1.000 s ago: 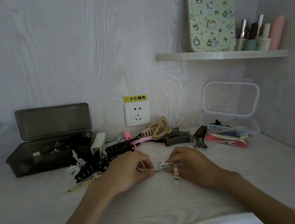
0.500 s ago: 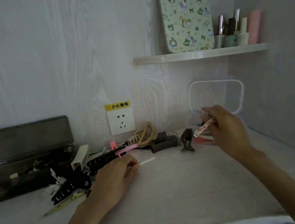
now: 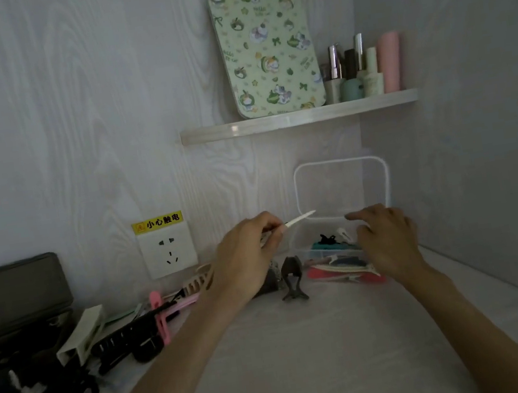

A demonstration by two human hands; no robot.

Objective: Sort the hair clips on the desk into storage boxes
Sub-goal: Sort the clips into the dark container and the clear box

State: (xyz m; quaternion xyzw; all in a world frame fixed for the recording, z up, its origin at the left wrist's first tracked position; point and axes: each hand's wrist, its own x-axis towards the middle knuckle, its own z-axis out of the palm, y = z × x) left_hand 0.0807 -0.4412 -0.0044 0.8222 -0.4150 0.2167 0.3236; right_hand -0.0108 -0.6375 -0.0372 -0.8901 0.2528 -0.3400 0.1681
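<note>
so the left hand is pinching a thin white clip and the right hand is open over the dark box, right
Not quite. The head view shows the right hand open over the clear box by the right wall, not the dark box, which sits at the far left. The rest holds: the left hand pinches a thin white clip.

Dim corner of pale wood-grain walls [image 3: 58, 124], white shelf [image 3: 300, 118], wall socket [image 3: 168, 251].
</note>
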